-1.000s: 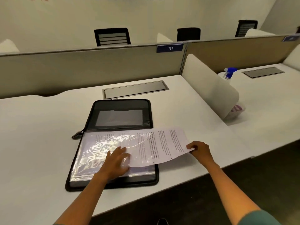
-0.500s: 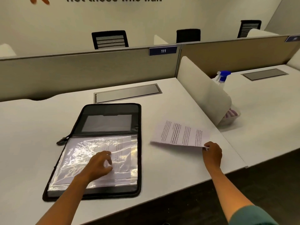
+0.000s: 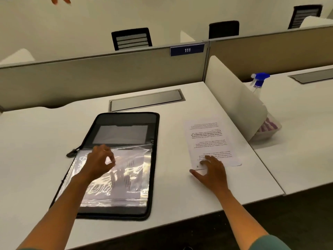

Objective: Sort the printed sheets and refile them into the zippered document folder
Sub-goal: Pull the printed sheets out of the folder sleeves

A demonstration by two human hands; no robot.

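The black zippered document folder (image 3: pixel 126 118) lies open on the white desk (image 3: pixel 32 150). Its near half carries a shiny clear plastic sleeve (image 3: pixel 131 179) with printed sheets inside. My left hand (image 3: pixel 99 164) is over the sleeve's upper left part, thumb and forefinger curled together and seeming to pinch the plastic. One loose printed sheet (image 3: pixel 209 138) lies flat on the desk to the folder's right, its text facing away from me. My right hand (image 3: pixel 212 173) rests on that sheet's near edge with fingers spread flat.
A curved white divider (image 3: pixel 234 105) bounds the desk on the right. Behind it stand a blue-capped spray bottle (image 3: pixel 259 82) and a small tray (image 3: pixel 269 131). A metal cable flap (image 3: pixel 146 100) sits beyond the folder, and the desk's front edge is close to my arms.
My right hand drew the sheet out of the sleeve, carried it right and laid it flat on the desk. My left hand shifted up toward the sleeve's top edge.
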